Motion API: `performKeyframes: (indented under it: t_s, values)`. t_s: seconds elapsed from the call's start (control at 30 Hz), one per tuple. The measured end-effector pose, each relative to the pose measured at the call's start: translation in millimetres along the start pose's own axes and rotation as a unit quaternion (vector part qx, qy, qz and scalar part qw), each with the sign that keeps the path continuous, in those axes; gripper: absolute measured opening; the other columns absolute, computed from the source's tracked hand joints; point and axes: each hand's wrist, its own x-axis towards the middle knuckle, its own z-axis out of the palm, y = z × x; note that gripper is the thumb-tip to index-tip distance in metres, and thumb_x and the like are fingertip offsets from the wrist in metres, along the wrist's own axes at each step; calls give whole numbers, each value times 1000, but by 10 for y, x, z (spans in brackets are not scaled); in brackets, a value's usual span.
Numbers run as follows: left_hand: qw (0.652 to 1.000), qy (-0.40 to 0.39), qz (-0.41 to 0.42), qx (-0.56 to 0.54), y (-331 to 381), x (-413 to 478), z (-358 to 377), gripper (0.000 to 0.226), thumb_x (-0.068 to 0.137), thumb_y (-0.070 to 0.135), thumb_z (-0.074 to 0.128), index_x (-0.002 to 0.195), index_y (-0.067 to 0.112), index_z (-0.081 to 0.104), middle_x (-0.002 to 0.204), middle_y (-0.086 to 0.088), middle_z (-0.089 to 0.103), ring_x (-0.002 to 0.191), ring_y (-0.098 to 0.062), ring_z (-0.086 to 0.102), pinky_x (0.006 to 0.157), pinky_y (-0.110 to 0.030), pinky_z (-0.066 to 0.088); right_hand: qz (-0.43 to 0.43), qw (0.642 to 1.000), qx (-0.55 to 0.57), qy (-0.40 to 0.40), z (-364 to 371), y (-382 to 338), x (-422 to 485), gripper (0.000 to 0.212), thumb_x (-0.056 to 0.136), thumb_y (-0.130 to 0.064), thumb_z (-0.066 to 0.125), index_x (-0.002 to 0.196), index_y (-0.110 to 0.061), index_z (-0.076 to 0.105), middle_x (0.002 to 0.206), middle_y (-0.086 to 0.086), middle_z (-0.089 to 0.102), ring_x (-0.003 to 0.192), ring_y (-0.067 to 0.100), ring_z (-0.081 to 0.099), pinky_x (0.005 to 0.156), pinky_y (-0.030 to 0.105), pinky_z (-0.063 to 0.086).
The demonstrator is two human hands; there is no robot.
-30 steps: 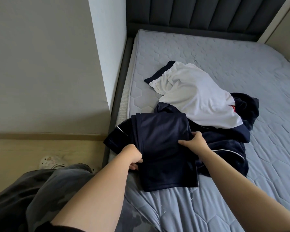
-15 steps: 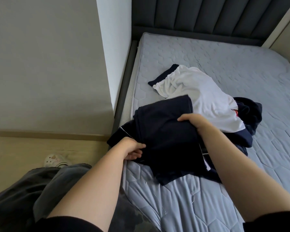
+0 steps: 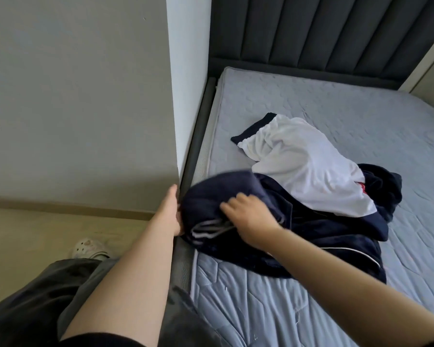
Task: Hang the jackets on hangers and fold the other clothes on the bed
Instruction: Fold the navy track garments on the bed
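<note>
Mid-fold, judging by the bundle. Navy garment [image 3: 211, 196] with white stripes sits bunched at the near left corner of the bed [image 3: 361, 108], partly over the edge.

Left hand [image 3: 173, 211] flat against the bundle's left side, probably to stop it sliding off the mattress. Fingers hidden behind cloth, so can't tell the grip.

Right hand [image 3: 251, 216] on top, grip curled into the fabric, pinching a fold, likely to pull it over. Blurred, so low confidence.

White shirt [image 3: 306, 169] lies unfolded just behind, draped over a dark pile [image 3: 348, 234] that touches the navy garment. No hangers in view. Most of the task looks undone.
</note>
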Motion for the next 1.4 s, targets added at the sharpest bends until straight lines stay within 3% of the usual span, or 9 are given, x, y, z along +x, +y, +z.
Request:
performKeyframes:
  t_s: [0.13, 0.27, 0.43, 0.67, 0.77, 0.93, 1.07, 1.17, 1.4]
  values:
    - [975, 128, -6, 183, -192, 85, -75, 39, 90, 33, 60, 116, 4, 59, 124, -11, 61, 111, -27, 58, 87, -33, 47, 48, 955, 223, -191, 458, -188, -287, 57, 83, -34, 60, 135, -14, 45, 127, 3, 53, 116, 24, 46, 98, 31, 37]
    - [950, 169, 67, 252, -232, 210, -58, 62, 79, 19, 74, 131, -3, 48, 134, -15, 52, 119, -31, 52, 102, -40, 42, 261, 895, 349, 93, 493, 64, -357, 23, 82, -14, 63, 103, -5, 66, 107, 11, 64, 103, 30, 55, 90, 20, 33]
    - [932, 187, 103, 294, -273, 283, -34, 77, 73, 14, 81, 135, -3, 38, 137, -16, 47, 121, -31, 50, 92, -34, 41, 662, 629, 409, -2, 753, 656, -524, 48, 85, -24, 62, 125, 0, 50, 125, 20, 52, 116, 36, 48, 96, 37, 38]
    - [903, 178, 97, 378, -277, 335, -23, 69, 70, -2, 76, 131, -4, 43, 134, -17, 50, 121, -32, 49, 103, -40, 40, 613, 395, 676, -103, 854, 741, -563, 25, 81, -24, 72, 94, -2, 69, 85, 14, 72, 72, 27, 70, 65, 36, 56]
    - [908, 183, 95, 365, -237, 375, -26, 62, 72, -9, 69, 129, -5, 45, 132, -19, 51, 119, -33, 50, 102, -39, 40, 606, 410, 665, -148, 831, 705, -504, 9, 86, -10, 63, 82, -3, 66, 62, 10, 70, 53, 24, 67, 56, 32, 51]
    - [919, 175, 123, 331, -279, 420, -3, 54, 71, -15, 62, 121, -1, 52, 124, -17, 58, 111, -33, 54, 91, -35, 43, 652, 492, 575, 40, 709, 959, -465, 19, 78, 9, 54, 96, 2, 59, 71, 14, 57, 72, 29, 57, 69, 35, 47]
    - [902, 167, 137, 373, -375, 427, 68, 59, 72, -4, 65, 126, 8, 45, 122, -12, 55, 104, -29, 52, 84, -32, 43, 611, 742, 271, -57, 688, 948, -547, 49, 76, -1, 55, 123, -2, 43, 109, 17, 51, 104, 36, 48, 84, 40, 39]
    - [910, 165, 163, 344, -413, 454, 82, 64, 75, 6, 67, 132, 12, 40, 122, -8, 54, 99, -26, 52, 81, -33, 41, 492, 845, 183, 98, 737, 799, -499, 55, 77, -1, 55, 131, 0, 43, 123, 19, 50, 111, 38, 46, 90, 41, 37]
    - [942, 161, 141, 260, -368, 473, 77, 51, 84, 24, 60, 130, 11, 43, 118, -9, 55, 93, -25, 55, 80, -35, 44, 544, 575, 610, -51, 821, 532, -165, 48, 84, -36, 68, 117, -3, 57, 104, 6, 64, 91, 22, 62, 74, 31, 49]
